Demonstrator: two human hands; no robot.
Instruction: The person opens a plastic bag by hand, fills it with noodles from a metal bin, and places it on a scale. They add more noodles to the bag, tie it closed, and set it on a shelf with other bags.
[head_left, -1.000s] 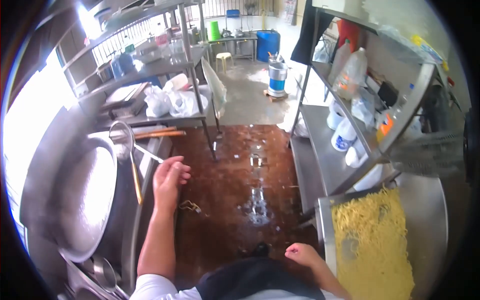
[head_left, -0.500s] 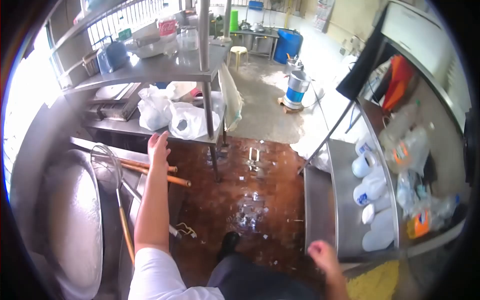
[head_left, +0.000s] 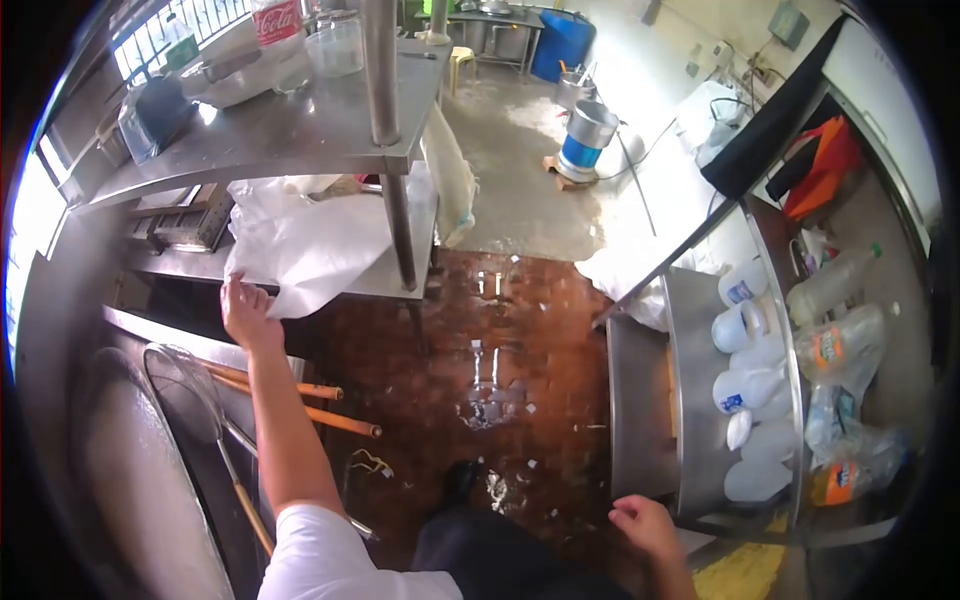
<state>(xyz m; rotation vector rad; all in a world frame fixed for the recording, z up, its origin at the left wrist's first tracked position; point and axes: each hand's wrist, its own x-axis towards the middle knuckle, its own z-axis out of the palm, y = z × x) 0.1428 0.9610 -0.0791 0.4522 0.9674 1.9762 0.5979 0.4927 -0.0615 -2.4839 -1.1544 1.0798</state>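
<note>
My left hand (head_left: 250,312) reaches out over the left side, its fingers closed on the edge of a white plastic bag (head_left: 315,240). The bag is stretched out from the lower shelf (head_left: 385,275) of a steel table and hangs partly over its front edge. Below my left forearm lie a wire strainer (head_left: 185,390) with a wooden handle and two wooden poles (head_left: 330,418). My right hand (head_left: 645,525) hangs low at the right, near a steel rack (head_left: 640,450), fingers curled in with nothing visible in them.
A large pan of pale liquid (head_left: 130,470) stands at the lower left. Plastic jugs (head_left: 745,390) and bottles (head_left: 835,350) fill the right rack. The brick floor (head_left: 530,350) looks wet, with small white scraps. Farther off are a pot (head_left: 590,125) and a blue barrel (head_left: 565,45).
My left hand has moved left and closed on the white plastic bag, which is now pulled out wide. The view has shifted forward. My right hand stays low at the right.
</note>
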